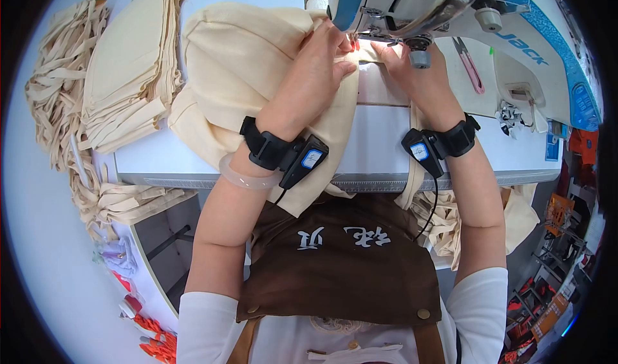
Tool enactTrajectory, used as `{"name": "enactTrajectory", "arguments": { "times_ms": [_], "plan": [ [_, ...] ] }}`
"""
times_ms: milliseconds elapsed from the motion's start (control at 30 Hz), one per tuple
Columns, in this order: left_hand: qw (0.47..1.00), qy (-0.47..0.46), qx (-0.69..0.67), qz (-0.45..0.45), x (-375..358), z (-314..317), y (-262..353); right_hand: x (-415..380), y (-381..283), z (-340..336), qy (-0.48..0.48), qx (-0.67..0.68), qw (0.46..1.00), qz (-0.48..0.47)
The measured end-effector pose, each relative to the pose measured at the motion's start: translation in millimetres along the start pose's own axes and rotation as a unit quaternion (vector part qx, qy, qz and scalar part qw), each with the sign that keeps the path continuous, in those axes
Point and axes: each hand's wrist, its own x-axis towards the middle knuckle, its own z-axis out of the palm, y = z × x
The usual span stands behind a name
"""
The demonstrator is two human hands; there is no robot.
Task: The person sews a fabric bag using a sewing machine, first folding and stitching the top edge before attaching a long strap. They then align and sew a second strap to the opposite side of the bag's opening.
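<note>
Under the head of the sewing machine [444, 10], my left hand [325, 52] is closed on the edge of a cream cloth piece [238, 74], fingertips close by the needle area. The cloth spreads left over the table and hangs over its front edge. My right hand [415, 71] is closed on a narrow cream fabric strip [412, 177] just right of the needle. One length of this strip trails down past my right wrist and over the table edge. The machine head partly hides the fingertips of my right hand.
A stack of cream cloth panels [129, 68] lies at the left, beside a hanging bundle of cream strips [58, 87]. Pink-handled snips [475, 74] lie right of the needle. More cream cloth [441, 219] sits below the table's right front edge [489, 178].
</note>
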Motion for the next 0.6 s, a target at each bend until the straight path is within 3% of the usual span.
{"name": "enactTrajectory", "arguments": {
  "times_ms": [533,600],
  "plan": [
    [1.000,-0.004,0.015,0.001,10,0,-16,14,34,8,0.022,-0.011,0.989,-0.145],
    [0.999,0.000,-0.038,-0.027,12,3,-21,16,38,12,0.036,-0.020,0.986,-0.164]
  ]
}}
